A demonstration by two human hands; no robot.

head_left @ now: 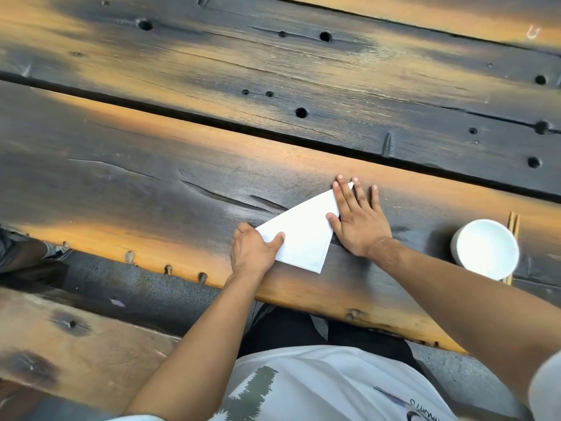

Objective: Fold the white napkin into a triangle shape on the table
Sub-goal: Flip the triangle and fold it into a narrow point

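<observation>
The white napkin (305, 232) lies flat on the dark wooden table (151, 183), folded into a triangle with one tip pointing far right and another toward the near edge. My left hand (253, 252) rests on its left corner, thumb on top of the cloth and the other fingers curled at the edge. My right hand (358, 221) lies flat with fingers spread, pressing the napkin's right edge and far tip against the table.
A white bowl (485, 249) stands on the table to the right of my right arm, with wooden chopsticks (513, 227) partly hidden behind it. A wooden bench (76, 344) runs below the table edge. Someone's shoe (57, 250) shows at far left.
</observation>
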